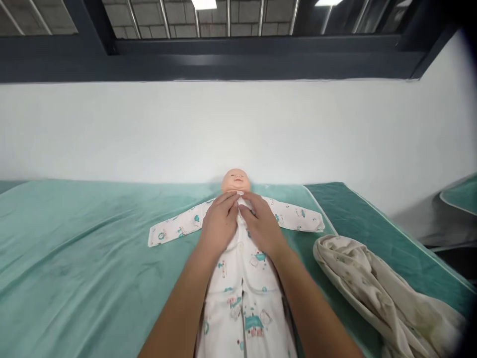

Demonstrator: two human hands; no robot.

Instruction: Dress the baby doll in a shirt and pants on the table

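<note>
One white wall point(186, 129) stands behind one green sheet point(93, 238). On the sheet lies one white baby suit point(257, 283), printed with small pictures, its two sleeves spread out to both sides. One beige cloth point(376, 283) is crumpled at the right of the suit. Two hands, the left hand point(221, 221) and the right hand point(261, 221), rest on the suit's chest; their fingers are bent near the collar, directly over the fabric, but I cannot tell whether they pinch it. One doll's head point(236, 180) shows just beyond the fingers.
</note>
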